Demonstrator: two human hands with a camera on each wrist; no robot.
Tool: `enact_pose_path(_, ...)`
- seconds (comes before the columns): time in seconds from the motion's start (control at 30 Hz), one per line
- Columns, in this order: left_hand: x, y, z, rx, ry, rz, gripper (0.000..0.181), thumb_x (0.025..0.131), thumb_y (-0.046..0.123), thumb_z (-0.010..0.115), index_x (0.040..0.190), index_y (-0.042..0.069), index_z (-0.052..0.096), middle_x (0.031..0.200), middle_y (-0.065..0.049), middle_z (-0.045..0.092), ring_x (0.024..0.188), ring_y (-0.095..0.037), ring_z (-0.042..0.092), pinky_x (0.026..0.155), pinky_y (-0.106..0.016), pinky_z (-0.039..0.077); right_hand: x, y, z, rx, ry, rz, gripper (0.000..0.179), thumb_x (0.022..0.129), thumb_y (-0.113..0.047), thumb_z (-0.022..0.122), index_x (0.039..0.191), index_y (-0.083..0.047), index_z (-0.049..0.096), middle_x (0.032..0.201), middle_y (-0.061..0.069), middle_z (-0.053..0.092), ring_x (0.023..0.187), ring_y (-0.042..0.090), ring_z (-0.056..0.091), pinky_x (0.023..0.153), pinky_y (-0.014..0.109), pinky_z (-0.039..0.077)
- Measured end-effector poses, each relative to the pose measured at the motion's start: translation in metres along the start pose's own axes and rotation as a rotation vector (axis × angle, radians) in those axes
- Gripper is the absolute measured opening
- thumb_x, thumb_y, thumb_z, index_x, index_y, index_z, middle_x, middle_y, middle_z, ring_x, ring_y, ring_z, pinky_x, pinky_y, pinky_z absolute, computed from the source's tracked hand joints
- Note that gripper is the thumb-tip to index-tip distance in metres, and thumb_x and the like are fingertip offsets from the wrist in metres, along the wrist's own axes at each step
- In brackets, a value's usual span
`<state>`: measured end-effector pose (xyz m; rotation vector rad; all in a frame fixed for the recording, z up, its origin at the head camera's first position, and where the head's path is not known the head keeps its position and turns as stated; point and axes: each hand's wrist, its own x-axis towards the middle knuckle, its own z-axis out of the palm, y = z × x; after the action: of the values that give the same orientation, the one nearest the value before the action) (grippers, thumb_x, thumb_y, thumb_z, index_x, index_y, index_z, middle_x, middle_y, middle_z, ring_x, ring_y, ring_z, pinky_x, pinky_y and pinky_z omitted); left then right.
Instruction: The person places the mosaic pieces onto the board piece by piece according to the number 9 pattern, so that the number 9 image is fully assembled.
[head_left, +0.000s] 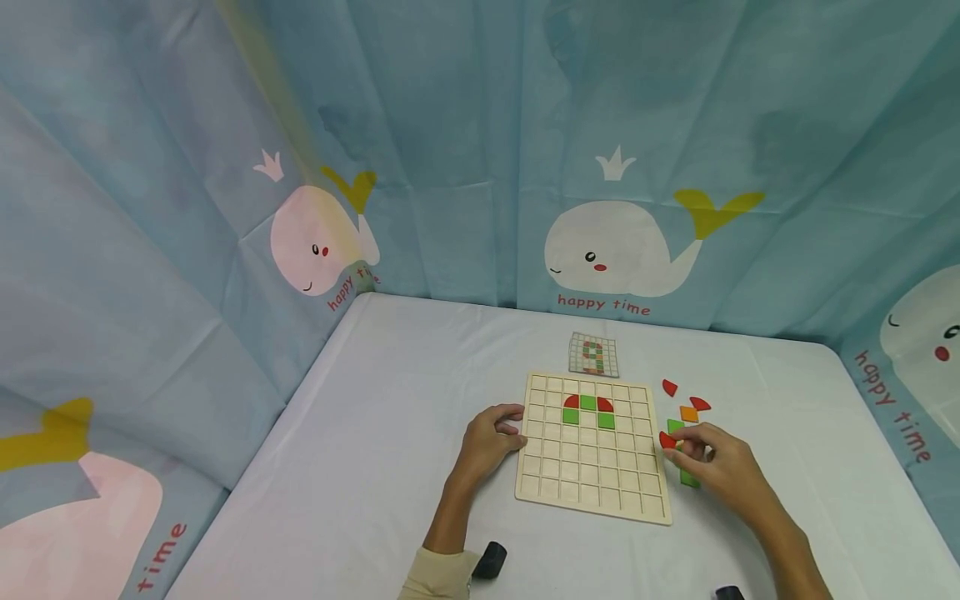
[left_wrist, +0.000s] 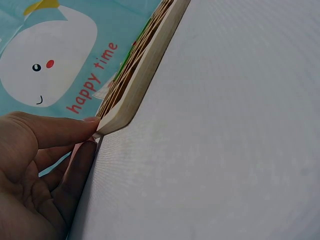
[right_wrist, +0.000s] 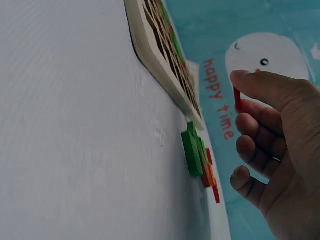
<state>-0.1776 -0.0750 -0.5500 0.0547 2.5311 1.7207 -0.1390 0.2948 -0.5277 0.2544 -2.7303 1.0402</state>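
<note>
Two bare hands work at one wooden grid board [head_left: 542, 467] on a white table [head_left: 360, 467], with five coloured pieces set in its cells.
The five pieces in the board's upper middle are three green squares [head_left: 588, 402] and two red rounded pieces [head_left: 572, 402]; one red sits on each side of the top green. The left hand [head_left: 486, 444] holds the board's left edge between thumb and fingers. The right hand [head_left: 716, 467] pinches one red piece [head_left: 667, 441] just beside the right edge. Loose pieces lie near that hand: two red [head_left: 670, 387], one orange square [head_left: 689, 413] and at least two green [head_left: 689, 479]; the hand partly hides them, so their full number cannot be told. One patterned card [head_left: 593, 355] lies just beyond the board. Four printed whales [head_left: 607, 250] show on the blue cloth [head_left: 450, 125] around the table.
</note>
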Motion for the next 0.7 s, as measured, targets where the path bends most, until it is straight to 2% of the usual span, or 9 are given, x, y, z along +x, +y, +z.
enact_pose_path(0.27,0.000,0.001,0.000,0.004,0.004,-0.003,0.049,0.085,0.003,0.082,0.132,0.009,0.072,0.122,-0.007,0.074,0.097,-0.015,0.069,0.083,-0.035,0.057,0.007,-0.014,0.010,0.006,-0.016,-0.033,0.025,0.086,-0.025,0.091,0.103,-0.014,0.077,0.087,-0.007,0.059,0.079,0.009,0.052,0.065,0.021,0.044)
enact_pose_path(0.5,-0.001,0.001,0.000,0.009,0.008,-0.003,0.049,0.084,0.003,0.082,0.132,0.009,0.073,0.122,-0.007,0.075,0.096,-0.014,0.069,0.083,-0.035,0.057,0.014,-0.023,0.024,0.054,-0.041,-0.069,0.024,0.085,-0.021,0.091,0.103,-0.013,0.077,0.085,-0.012,0.063,0.081,0.006,0.058,0.068,0.020,0.052)
enact_pose_path(0.7,-0.001,0.001,0.000,0.005,0.002,-0.007,0.049,0.085,0.003,0.082,0.132,0.010,0.072,0.123,-0.007,0.074,0.097,-0.014,0.069,0.083,-0.034,0.057,0.019,-0.030,0.036,0.074,-0.064,-0.077,0.023,0.085,-0.023,0.091,0.101,-0.015,0.077,0.084,-0.013,0.063,0.080,0.008,0.058,0.067,0.021,0.050)
